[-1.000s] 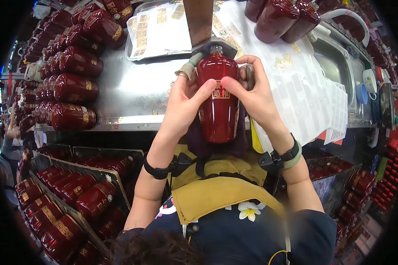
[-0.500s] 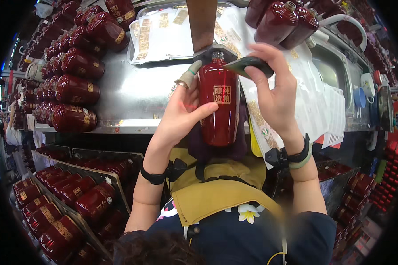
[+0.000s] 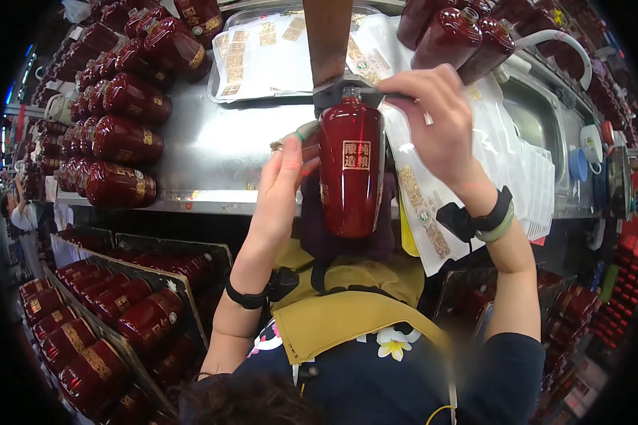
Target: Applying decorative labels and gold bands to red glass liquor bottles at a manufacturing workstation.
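Note:
A dark red glass bottle with a square gold label lies before me, its neck pointing away and resting at a dark holder below a brown upright post. Dark purple cloth shows under it. My left hand is beside the bottle's left side, fingers stretched out, a pale cover on one fingertip; whether it touches the glass is unclear. Up by the bottle's right shoulder, my right hand is closed on a dark flat scraper, seen edge-on and mostly covered by the fingers.
Rows of red bottles lie on the metal bench at left; more bottles stand at far right. Sheets of gold labels lie on a tray; others hang over the right edge. Crates of bottles flank me below.
My left thumb has come off the bottle's front and that hand has drawn left. My right hand has turned, bringing the scraper from a slanted, face-showing position to edge-on near the bottle's neck.

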`<act>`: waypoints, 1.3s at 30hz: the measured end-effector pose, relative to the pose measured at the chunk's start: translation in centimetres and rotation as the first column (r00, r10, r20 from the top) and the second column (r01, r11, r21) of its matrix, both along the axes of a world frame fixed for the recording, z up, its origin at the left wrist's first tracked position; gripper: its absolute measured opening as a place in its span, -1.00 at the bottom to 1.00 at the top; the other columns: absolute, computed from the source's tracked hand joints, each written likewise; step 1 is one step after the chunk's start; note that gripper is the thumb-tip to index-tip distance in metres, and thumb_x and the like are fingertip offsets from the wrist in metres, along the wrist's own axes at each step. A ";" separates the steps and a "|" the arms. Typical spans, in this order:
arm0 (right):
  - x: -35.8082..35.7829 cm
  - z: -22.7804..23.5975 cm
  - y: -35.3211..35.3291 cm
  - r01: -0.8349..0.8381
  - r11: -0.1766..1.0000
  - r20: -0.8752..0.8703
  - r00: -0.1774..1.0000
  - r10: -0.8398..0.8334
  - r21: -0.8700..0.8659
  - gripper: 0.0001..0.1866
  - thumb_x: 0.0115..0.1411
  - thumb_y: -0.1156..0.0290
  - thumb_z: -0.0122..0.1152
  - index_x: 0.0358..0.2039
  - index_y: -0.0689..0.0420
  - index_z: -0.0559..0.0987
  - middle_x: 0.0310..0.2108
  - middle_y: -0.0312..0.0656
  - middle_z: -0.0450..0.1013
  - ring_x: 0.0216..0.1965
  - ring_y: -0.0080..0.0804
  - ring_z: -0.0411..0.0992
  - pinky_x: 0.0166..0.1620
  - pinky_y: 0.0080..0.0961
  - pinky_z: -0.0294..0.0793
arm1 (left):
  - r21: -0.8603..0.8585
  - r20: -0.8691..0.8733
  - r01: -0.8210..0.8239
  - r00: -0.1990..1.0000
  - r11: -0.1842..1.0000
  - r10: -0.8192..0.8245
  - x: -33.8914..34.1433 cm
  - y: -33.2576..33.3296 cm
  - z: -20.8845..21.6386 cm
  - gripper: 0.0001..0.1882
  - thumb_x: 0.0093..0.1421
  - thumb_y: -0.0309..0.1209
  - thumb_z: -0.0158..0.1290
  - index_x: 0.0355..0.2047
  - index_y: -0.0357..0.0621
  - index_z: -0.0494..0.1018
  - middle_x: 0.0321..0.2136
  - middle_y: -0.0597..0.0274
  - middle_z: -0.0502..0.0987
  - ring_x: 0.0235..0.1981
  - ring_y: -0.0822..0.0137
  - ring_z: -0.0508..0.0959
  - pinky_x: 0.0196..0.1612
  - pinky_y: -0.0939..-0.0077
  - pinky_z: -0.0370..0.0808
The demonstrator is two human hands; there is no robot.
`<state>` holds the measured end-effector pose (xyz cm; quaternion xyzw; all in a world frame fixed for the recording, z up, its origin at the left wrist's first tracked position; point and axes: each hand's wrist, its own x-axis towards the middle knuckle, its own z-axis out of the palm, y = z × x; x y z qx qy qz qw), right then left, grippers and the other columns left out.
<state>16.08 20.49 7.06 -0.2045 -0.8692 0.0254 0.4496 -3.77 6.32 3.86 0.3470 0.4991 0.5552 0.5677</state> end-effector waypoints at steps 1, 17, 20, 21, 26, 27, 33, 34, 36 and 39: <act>0.3 0.1 0.0 0.036 0.998 -0.073 0.997 -0.039 -0.049 -0.76 0.01 0.64 0.40 -0.26 0.15 0.66 -0.29 -0.23 0.60 -0.34 -0.22 0.46 -0.28 -0.34 0.44 | -0.011 0.003 -0.016 1.000 1.000 0.016 0.4 0.2 0.0 -0.34 0.54 -0.02 -0.27 0.36 -0.36 0.20 0.20 0.09 0.44 0.18 0.29 0.44 0.27 0.34 0.34; 0.1 0.7 -5.7 -0.095 0.935 0.099 0.986 0.136 -0.343 -0.66 -0.07 0.60 0.46 -0.22 0.13 0.68 -0.32 -0.22 0.62 -0.36 -0.24 0.48 -0.22 -0.35 0.42 | -0.001 0.002 0.022 1.000 1.000 -0.022 0.0 -1.1 0.2 -0.50 0.51 -0.18 -0.08 0.20 -0.39 0.31 0.06 0.15 0.44 0.11 0.39 0.39 0.20 0.39 0.32; 0.0 2.1 -2.5 0.252 0.967 0.058 0.965 -0.254 0.043 -0.69 -0.01 0.72 0.35 -0.23 0.14 0.68 -0.33 -0.24 0.62 -0.32 -0.26 0.48 -0.18 -0.35 0.40 | -0.017 -0.076 0.046 0.996 0.999 -0.047 0.6 -0.1 0.2 -0.42 0.41 0.03 0.04 -0.08 -0.40 0.46 -0.31 0.26 0.53 -0.31 0.48 0.47 -0.22 0.48 0.46; 0.1 3.1 -2.2 0.260 0.965 -0.031 0.965 -0.260 0.016 -0.73 0.01 0.73 0.35 -0.24 0.18 0.67 -0.31 -0.19 0.61 -0.30 -0.24 0.48 -0.18 -0.33 0.42 | -0.114 -0.182 0.081 0.978 0.990 -0.101 0.5 0.7 0.0 -0.45 0.40 -0.03 0.06 -0.01 -0.40 0.44 -0.19 0.20 0.56 -0.17 0.45 0.52 -0.07 0.47 0.48; -0.8 4.1 -5.3 0.186 0.967 -0.222 0.949 -0.222 -0.174 -0.70 0.14 0.78 0.28 -0.12 0.22 0.63 -0.26 -0.20 0.53 -0.24 -0.39 0.46 -0.07 -0.50 0.42 | -0.196 -0.095 0.113 0.986 0.974 -0.134 1.8 2.5 -0.2 -0.41 0.18 -0.21 0.34 0.06 -0.36 0.43 -0.09 0.11 0.61 -0.08 0.39 0.60 0.03 0.45 0.53; -0.9 4.2 -5.8 0.168 0.959 -0.242 0.944 -0.223 -0.229 -0.70 0.16 0.77 0.27 -0.10 0.23 0.62 -0.26 -0.21 0.51 -0.21 -0.42 0.45 -0.06 -0.51 0.42 | -0.173 0.133 0.179 0.978 0.968 -0.158 1.3 1.4 0.2 -0.40 0.17 -0.23 0.35 0.09 -0.34 0.42 -0.07 0.12 0.61 -0.07 0.38 0.60 0.05 0.43 0.53; 4.8 2.4 -6.2 0.256 0.861 -0.325 0.849 -0.418 -0.440 -0.73 0.28 0.68 0.23 -0.01 0.26 0.52 -0.14 -0.23 0.49 -0.14 -0.51 0.43 -0.03 -0.54 0.43 | 0.151 -0.215 -0.281 0.926 0.948 0.309 -7.3 -0.4 3.6 -0.30 -0.10 -0.26 0.52 -0.01 -0.33 0.50 -0.15 0.15 0.64 -0.15 0.39 0.62 -0.03 0.42 0.57; 5.4 1.8 -6.6 0.244 0.825 -0.284 0.857 -0.429 -0.510 -0.73 0.33 0.65 0.16 0.04 0.26 0.48 -0.12 -0.23 0.46 -0.13 -0.53 0.42 0.00 -0.57 0.40 | 0.271 -0.338 -0.439 0.790 0.857 0.511 -9.2 0.5 3.0 -0.29 -0.13 -0.28 0.53 -0.02 -0.33 0.46 -0.13 0.13 0.62 -0.13 0.37 0.62 -0.02 0.41 0.57; 6.6 1.3 -7.8 0.202 0.749 -0.236 0.869 -0.434 -0.631 -0.72 0.34 0.64 0.13 0.06 0.25 0.47 -0.13 -0.24 0.46 -0.14 -0.53 0.42 0.00 -0.57 0.41 | 0.416 -0.333 -0.553 0.647 0.722 0.686 -13.0 3.3 2.0 -0.27 -0.19 -0.35 0.55 -0.03 -0.32 0.45 -0.11 0.11 0.61 -0.14 0.33 0.62 -0.03 0.39 0.58; 6.5 0.7 -9.4 0.153 0.722 -0.263 0.864 -0.429 -0.675 -0.67 0.30 0.64 0.18 0.08 0.22 0.51 -0.19 -0.23 0.48 -0.18 -0.55 0.42 -0.04 -0.56 0.42 | 0.565 -0.412 -0.596 0.394 0.570 0.822 -18.6 6.2 -1.4 -0.34 -0.16 -0.39 0.52 -0.06 -0.27 0.47 -0.19 0.14 0.63 -0.25 0.35 0.63 -0.10 0.39 0.58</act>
